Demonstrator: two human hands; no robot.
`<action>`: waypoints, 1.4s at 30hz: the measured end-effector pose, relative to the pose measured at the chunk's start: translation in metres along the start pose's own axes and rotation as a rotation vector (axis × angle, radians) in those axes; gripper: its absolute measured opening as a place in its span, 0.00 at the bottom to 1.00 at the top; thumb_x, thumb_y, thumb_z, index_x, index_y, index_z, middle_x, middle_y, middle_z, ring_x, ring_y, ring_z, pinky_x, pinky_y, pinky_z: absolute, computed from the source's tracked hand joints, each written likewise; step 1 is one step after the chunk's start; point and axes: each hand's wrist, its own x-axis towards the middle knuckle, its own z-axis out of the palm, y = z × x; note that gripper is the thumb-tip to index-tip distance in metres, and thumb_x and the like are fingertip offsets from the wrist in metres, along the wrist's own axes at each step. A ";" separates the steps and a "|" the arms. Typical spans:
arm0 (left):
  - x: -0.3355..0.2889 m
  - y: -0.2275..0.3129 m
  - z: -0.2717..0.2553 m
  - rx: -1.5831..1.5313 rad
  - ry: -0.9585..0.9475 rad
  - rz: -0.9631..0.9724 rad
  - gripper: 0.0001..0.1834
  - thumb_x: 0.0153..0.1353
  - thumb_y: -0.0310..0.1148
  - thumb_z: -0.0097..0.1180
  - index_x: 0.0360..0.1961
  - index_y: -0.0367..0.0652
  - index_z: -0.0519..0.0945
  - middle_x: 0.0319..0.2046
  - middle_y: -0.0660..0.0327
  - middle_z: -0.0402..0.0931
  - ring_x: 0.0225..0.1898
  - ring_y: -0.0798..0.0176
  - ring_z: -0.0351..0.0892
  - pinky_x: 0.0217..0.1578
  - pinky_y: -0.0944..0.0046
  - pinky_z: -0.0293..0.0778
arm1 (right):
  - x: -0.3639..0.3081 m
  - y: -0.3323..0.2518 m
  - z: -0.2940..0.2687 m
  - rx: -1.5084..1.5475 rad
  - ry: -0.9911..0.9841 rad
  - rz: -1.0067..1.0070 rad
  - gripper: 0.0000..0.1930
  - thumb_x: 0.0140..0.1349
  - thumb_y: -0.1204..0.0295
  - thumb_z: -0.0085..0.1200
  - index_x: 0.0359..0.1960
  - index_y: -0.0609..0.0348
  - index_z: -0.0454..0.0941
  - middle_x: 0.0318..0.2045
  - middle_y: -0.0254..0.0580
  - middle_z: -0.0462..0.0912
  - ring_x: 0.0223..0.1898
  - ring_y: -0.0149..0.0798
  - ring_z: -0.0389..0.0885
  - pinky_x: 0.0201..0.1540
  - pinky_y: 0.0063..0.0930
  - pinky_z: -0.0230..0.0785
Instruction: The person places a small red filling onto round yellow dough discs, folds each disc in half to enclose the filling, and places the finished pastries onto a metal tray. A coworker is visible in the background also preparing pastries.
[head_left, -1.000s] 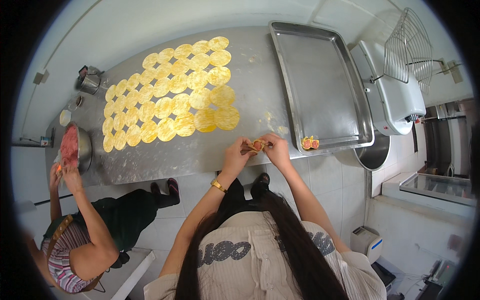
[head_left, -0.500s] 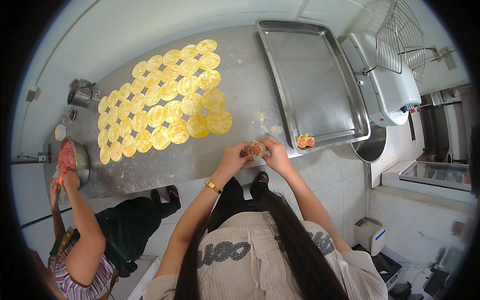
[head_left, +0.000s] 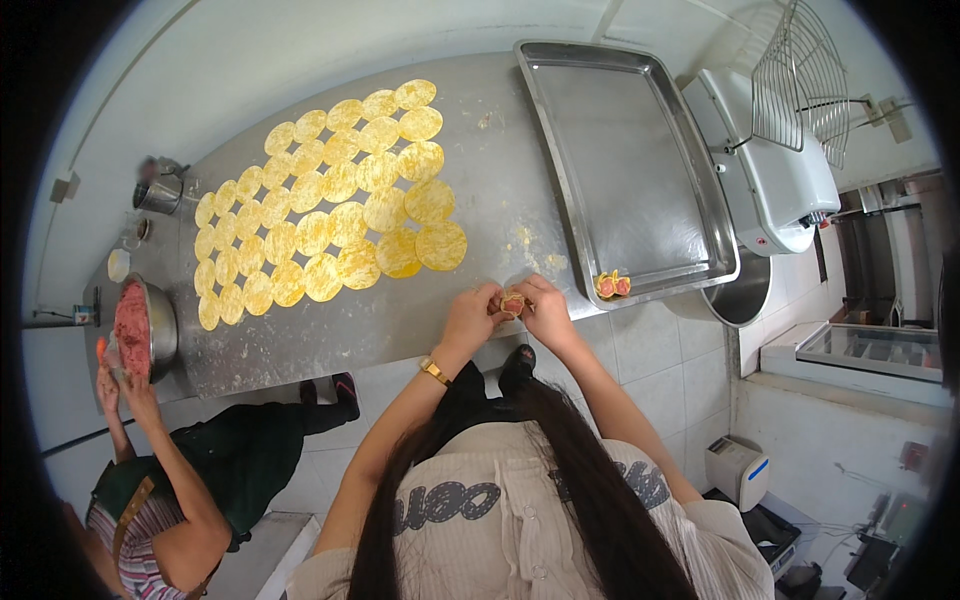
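Both the left hand (head_left: 472, 318) and right hand (head_left: 546, 310) have fingers pinched closed around one small filled dumpling (head_left: 513, 302).

White tiled wall (head_left: 640, 350) beneath a steel counter (head_left: 330, 340), pale floor (head_left: 250, 50).

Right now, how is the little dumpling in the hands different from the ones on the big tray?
The dumpling in the hands is held off the table between left hand and right hand; the tray dumplings sit untouched at the edge of the metal tray. One is single, the others paired. All show yellow wrapper around pink filling.
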 end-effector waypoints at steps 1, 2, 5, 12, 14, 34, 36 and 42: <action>0.000 -0.001 0.002 0.051 -0.008 0.027 0.19 0.45 0.32 0.71 0.35 0.40 0.76 0.23 0.58 0.78 0.27 0.57 0.81 0.32 0.61 0.76 | 0.000 0.000 0.000 0.013 -0.026 -0.028 0.20 0.41 0.88 0.52 0.39 0.62 0.80 0.34 0.49 0.77 0.40 0.53 0.77 0.43 0.40 0.71; 0.000 -0.002 0.003 0.022 -0.031 0.008 0.19 0.45 0.31 0.71 0.36 0.40 0.76 0.24 0.58 0.78 0.28 0.58 0.81 0.32 0.62 0.76 | 0.000 0.000 0.000 0.015 -0.013 -0.025 0.20 0.41 0.87 0.52 0.39 0.62 0.80 0.33 0.49 0.77 0.40 0.54 0.77 0.42 0.40 0.71; 0.000 -0.004 0.003 -0.066 -0.068 -0.042 0.18 0.46 0.31 0.71 0.36 0.40 0.76 0.25 0.57 0.79 0.29 0.58 0.82 0.31 0.62 0.76 | -0.001 0.000 -0.005 0.017 0.001 -0.034 0.20 0.41 0.87 0.53 0.39 0.61 0.80 0.33 0.49 0.77 0.39 0.54 0.78 0.41 0.40 0.71; 0.006 -0.001 0.001 -0.020 -0.060 0.007 0.16 0.47 0.32 0.70 0.31 0.39 0.74 0.23 0.54 0.79 0.27 0.54 0.81 0.30 0.60 0.75 | 0.000 -0.002 -0.004 -0.022 -0.024 -0.003 0.21 0.40 0.87 0.53 0.40 0.60 0.81 0.34 0.48 0.78 0.40 0.54 0.78 0.42 0.42 0.71; 0.006 0.000 0.000 0.001 -0.068 0.001 0.16 0.47 0.32 0.70 0.30 0.39 0.74 0.23 0.53 0.79 0.27 0.53 0.81 0.29 0.59 0.74 | 0.002 -0.001 -0.004 -0.035 0.011 -0.025 0.21 0.41 0.87 0.54 0.40 0.59 0.81 0.35 0.48 0.78 0.40 0.54 0.77 0.42 0.42 0.71; 0.007 0.001 -0.006 -0.065 0.015 0.062 0.16 0.49 0.29 0.67 0.38 0.42 0.75 0.30 0.55 0.76 0.32 0.52 0.79 0.32 0.57 0.74 | 0.004 -0.008 -0.006 -0.144 0.106 -0.094 0.16 0.45 0.84 0.54 0.38 0.61 0.80 0.33 0.48 0.76 0.37 0.54 0.77 0.39 0.43 0.71; 0.008 0.000 -0.007 -0.079 0.000 0.106 0.16 0.48 0.29 0.67 0.38 0.41 0.75 0.29 0.55 0.76 0.31 0.52 0.79 0.32 0.57 0.74 | 0.005 -0.008 -0.005 -0.132 0.004 -0.011 0.18 0.44 0.85 0.55 0.40 0.60 0.79 0.34 0.48 0.76 0.38 0.54 0.77 0.40 0.43 0.72; 0.013 -0.010 -0.006 -0.096 -0.056 0.130 0.16 0.48 0.29 0.68 0.37 0.39 0.75 0.28 0.54 0.76 0.29 0.54 0.79 0.30 0.59 0.74 | 0.006 -0.004 -0.006 -0.128 0.001 -0.057 0.20 0.44 0.86 0.55 0.42 0.60 0.79 0.36 0.49 0.76 0.40 0.55 0.77 0.40 0.42 0.72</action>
